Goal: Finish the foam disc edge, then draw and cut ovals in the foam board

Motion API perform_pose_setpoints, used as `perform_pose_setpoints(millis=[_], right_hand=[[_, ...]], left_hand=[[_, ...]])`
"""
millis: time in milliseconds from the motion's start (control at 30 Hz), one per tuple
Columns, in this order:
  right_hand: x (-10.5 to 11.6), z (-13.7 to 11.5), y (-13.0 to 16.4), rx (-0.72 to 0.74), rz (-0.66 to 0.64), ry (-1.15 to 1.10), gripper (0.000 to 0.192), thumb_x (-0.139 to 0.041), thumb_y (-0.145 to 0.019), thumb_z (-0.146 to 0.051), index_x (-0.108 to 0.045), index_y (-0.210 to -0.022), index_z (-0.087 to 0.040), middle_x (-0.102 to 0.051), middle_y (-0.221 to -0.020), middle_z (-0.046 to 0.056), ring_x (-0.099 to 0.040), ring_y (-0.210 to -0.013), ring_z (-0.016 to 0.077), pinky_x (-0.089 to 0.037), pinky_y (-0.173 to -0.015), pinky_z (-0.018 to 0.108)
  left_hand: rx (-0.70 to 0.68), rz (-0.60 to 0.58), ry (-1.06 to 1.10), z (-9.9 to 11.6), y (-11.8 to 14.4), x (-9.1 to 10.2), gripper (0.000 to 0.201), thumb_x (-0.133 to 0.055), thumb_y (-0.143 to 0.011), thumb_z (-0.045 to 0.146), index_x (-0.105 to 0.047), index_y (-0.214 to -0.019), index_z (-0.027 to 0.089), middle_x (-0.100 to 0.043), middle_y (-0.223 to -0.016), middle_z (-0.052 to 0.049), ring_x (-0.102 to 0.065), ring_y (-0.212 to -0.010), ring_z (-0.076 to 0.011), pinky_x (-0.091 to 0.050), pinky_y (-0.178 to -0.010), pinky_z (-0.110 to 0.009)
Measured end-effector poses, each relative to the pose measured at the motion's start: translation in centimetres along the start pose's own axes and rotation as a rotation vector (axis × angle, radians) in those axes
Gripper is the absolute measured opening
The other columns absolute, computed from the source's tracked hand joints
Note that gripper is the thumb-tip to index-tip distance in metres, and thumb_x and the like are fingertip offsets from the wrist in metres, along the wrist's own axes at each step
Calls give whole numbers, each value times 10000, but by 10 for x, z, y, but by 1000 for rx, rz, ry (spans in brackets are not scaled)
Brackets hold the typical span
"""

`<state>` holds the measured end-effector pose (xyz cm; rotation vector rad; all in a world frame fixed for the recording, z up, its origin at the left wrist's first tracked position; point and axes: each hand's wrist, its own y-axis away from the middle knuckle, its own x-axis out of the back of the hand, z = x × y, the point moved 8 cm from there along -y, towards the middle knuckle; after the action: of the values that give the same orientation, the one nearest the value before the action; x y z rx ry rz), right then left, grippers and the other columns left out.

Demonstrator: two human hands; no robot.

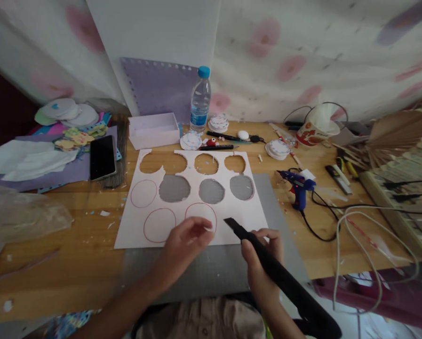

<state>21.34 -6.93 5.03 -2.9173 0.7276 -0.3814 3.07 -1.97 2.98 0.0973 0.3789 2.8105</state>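
A white sheet (pixel 239 226) lies on a grey cutting mat (pixel 182 273). Several round holes are cut through its upper part, with ragged edges. Three red-outlined circles (pixel 143 193) remain whole on the lower left part. My left hand (pixel 187 238) hovers over the sheet's front edge, fingers curled and pinched on a small white scrap (pixel 209 229). In my right hand (pixel 262 263) is a black utility knife (pixel 267 259), its blade pointing up and left, above the sheet's lower right; whether the tip touches the sheet, I cannot tell.
A blue hot glue gun (pixel 298 186) with its cord stands at right. Behind the sheet are a water bottle (pixel 200 103), a white box (pixel 154 132), pens and stacked paper discs (pixel 277 149). A phone (pixel 102 157) and papers lie left.
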Motion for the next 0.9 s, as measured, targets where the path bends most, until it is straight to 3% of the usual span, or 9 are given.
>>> perform_pose_setpoints(millis=[100, 167, 267, 367, 467, 567, 633, 733, 900], right_hand=[[-22, -4, 8, -7, -26, -67, 208, -622, -854, -334, -444, -915, -245, -495, -620, -81, -466, -490, 95, -373, -469, 197], [-34, -5, 14, -9, -84, -104, 207, -616, -861, -326, -442, -942, -248, -519, -656, -68, -503, -529, 105, -414, -499, 212], [-39, -1, 23, 4, -234, -168, 350, -665, -815, -377, -462, -1066, -242, -549, -731, -35, -544, -606, 133, -459, -548, 248], [-35, 10, 38, -47, -513, -258, 635, -703, -778, -407, -393, -1304, -233, -584, -821, 7, -549, -624, 143, -477, -569, 270], [-25, 20, 54, -178, -822, -311, 770, -703, -762, -481, -341, -1394, -234, -590, -1119, 116, -601, -771, 182, -509, -721, 346], [-19, 23, 62, -357, -996, -413, 830, -691, -718, -614, -369, -1386, -242, -557, -1226, 143, -614, -858, 213, -499, -756, 363], [-20, 24, 59, -442, -995, -432, 673, -627, -780, -623, -454, -1301, -233, -612, -1099, 112, -589, -717, 154, -477, -628, 290], [-21, 31, 49, -513, -890, -322, 419, -466, -925, -538, -530, -1173, -207, -591, -758, 13, -404, -473, 63, -308, -428, 192], [-2, 35, 23, -426, -784, -78, 391, -490, -927, -486, -541, -1177, -191, -474, -650, -33, -372, -463, 70, -290, -407, 191]], left_hand=[[190, -46, 385, -19, 15, -37, 291, -696, -777, 439, -701, -904, 177, -699, -874, -54, -618, -806, -178, -484, -742, -281], [202, 22, 519, -27, 19, -43, 244, -730, -758, 407, -706, -828, 174, -678, -786, -24, -595, -761, -148, -466, -737, -255], [174, 135, 555, -33, 18, -32, 209, -767, -728, 366, -708, -764, 169, -655, -726, -3, -570, -727, -125, -450, -717, -226], [159, 210, 525, -32, 15, -13, 194, -789, -694, 333, -713, -745, 163, -666, -722, -7, -570, -719, -125, -447, -691, -214], [155, 282, 509, -32, 13, 2, 185, -772, -695, 330, -709, -733, 161, -670, -715, -12, -576, -723, -131, -454, -690, -217], [112, 269, 460, -28, 12, 4, 163, -742, -718, 317, -700, -760, 165, -666, -726, -12, -574, -716, -129, -458, -679, -217], [49, 182, 381, -21, 11, -2, 141, -728, -731, 294, -685, -767, 164, -664, -746, -18, -582, -727, -136, -468, -688, -228], [-89, 50, 200, -9, 9, -4, 112, -683, -779, 275, -665, -774, 165, -658, -763, -30, -597, -746, -153, -485, -708, -257], [-368, 48, -292, 6, 2, 32, 104, -593, -855, 243, -660, -907, 184, -667, -899, -55, -620, -877, -178, -495, -818, -307]])
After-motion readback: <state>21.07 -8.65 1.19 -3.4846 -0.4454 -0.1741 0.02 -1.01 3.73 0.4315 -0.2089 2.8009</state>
